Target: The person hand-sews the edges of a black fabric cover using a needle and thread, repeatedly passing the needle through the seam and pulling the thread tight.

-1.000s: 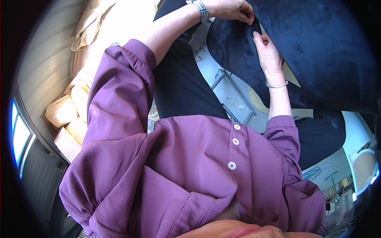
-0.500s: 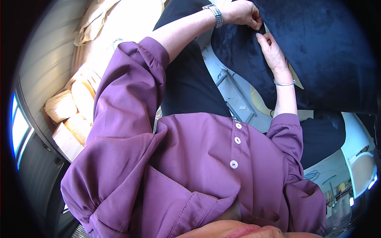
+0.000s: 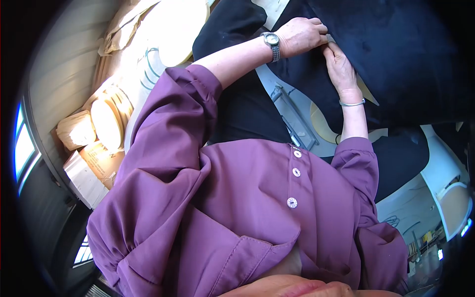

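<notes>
Fingers (image 3: 318, 29) of left hand (image 3: 299, 38) and right hand (image 3: 341, 72) meet, bent, at the edge of dark sheet (image 3: 410, 74); whether they pinch it, I cannot tell. The sheet lies over the right leg (image 3: 401, 158); farther left is a cardboard box (image 3: 101, 163).

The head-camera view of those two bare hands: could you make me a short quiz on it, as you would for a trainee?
1. True or false: the left hand and the right hand are close together, over a large, dark blue-black sheet of smooth material.
2. Which wrist wears the round-faced, silver metal wristwatch?
3. What colour is the button-front fabric shirt? (a) yellow (b) purple (c) green

Key: 1. True. 2. The left. 3. b.
</notes>
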A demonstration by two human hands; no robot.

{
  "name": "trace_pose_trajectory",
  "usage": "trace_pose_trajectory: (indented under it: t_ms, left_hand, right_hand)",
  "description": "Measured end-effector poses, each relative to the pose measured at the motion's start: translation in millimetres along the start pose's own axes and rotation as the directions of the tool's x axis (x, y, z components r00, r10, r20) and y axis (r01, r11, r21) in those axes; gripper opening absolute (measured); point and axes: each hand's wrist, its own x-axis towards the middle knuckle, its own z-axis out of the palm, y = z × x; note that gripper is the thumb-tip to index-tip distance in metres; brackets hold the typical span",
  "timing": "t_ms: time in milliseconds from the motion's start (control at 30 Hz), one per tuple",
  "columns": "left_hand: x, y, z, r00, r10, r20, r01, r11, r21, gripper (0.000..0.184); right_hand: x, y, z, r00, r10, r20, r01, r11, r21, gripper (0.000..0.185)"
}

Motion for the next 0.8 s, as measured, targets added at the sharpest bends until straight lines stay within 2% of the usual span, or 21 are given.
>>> trace_pose_trajectory:
  t_ms: [67,100,200,233,267,333,400,433,467,500,533,567,600,633,667,700,733,800]
  left_hand:
    - [2,2,-1,0.999,0.029,0.037,-0.03,0.999,0.02,0.023]
    - [0,3,-1,0.998,0.033,-0.057,-0.034,0.999,-0.015,0.02]
    - [-13,1,-5,0.979,-0.197,-0.054,0.181,0.96,-0.215,0.016]
    - [-19,2,-14,0.924,-0.379,-0.055,0.302,0.809,-0.505,0.015]
    - [-25,2,-23,0.821,-0.546,0.165,0.428,0.399,-0.811,0.019]
    - [-37,-3,-56,0.699,-0.61,0.374,0.446,-0.037,-0.894,0.02]
    - [-64,-46,-54,0.777,-0.537,0.329,0.176,-0.315,-0.932,0.018]
    - [-70,-60,-61,0.723,-0.608,0.33,0.021,-0.458,-0.889,0.017]
    - [-70,-69,-70,0.658,-0.669,0.345,-0.148,-0.565,-0.812,0.017]
    - [-64,-68,-76,0.655,-0.756,0.007,0.018,0.006,-1.0,0.017]
    - [-57,-62,-82,0.707,-0.634,-0.313,0.164,0.578,-0.799,0.018]
    - [-50,-55,-89,0.797,-0.351,-0.491,0.232,0.929,-0.288,0.02]
    - [-46,-58,-82,0.888,-0.411,-0.207,0.231,0.787,-0.571,0.021]
    - [-41,-60,-76,0.896,-0.434,0.095,0.35,0.557,-0.753,0.023]
    - [-33,-57,-64,0.899,-0.365,0.241,0.399,0.459,-0.793,0.023]
    - [-33,-86,5,0.905,-0.164,0.393,0.339,-0.28,-0.898,0.021]
    - [-24,-77,9,0.98,-0.124,0.153,0.191,0.409,-0.892,0.02]
    - [-6,-81,8,0.996,0.027,0.086,0.029,0.806,-0.591,0.02]
  right_hand:
    - [-5,1,0,1.0,-0.007,-0.001,0.007,1.0,0.006,0.021]
    - [-6,1,-2,1.0,0.004,0.015,-0.004,1.0,0.005,0.023]
    - [-11,-1,-6,0.994,0.081,0.071,-0.083,0.996,0.015,0.026]
    - [-12,-3,-6,0.99,0.112,0.089,-0.115,0.993,0.022,0.027]
    - [-11,-5,-5,0.987,0.139,0.08,-0.142,0.989,0.035,0.027]
    - [-10,-4,1,0.979,0.191,0.07,-0.195,0.979,0.064,0.029]
    - [-3,3,10,0.992,0.122,-0.016,-0.122,0.991,-0.05,0.032]
    - [-1,7,15,0.995,0.085,-0.052,-0.091,0.99,-0.109,0.034]
    - [1,8,19,0.992,0.11,-0.068,-0.114,0.992,-0.047,0.033]
    - [3,9,23,0.987,0.135,-0.083,-0.134,0.991,0.016,0.033]
    - [6,9,26,0.983,0.16,-0.095,-0.152,0.985,0.079,0.033]
    - [7,9,28,0.981,0.14,-0.131,-0.135,0.99,0.051,0.032]
    - [8,8,28,0.978,0.123,-0.167,-0.121,0.992,0.021,0.031]
    - [7,9,28,0.974,0.106,-0.201,-0.111,0.994,-0.009,0.03]
    - [8,11,28,0.974,0.129,-0.187,-0.129,0.992,0.012,0.03]
    - [9,9,27,0.973,0.155,-0.171,-0.152,0.988,0.032,0.029]
    - [8,10,26,0.971,0.182,-0.152,-0.176,0.983,0.052,0.028]
    - [8,24,31,0.973,0.153,-0.17,-0.137,0.985,0.101,0.029]
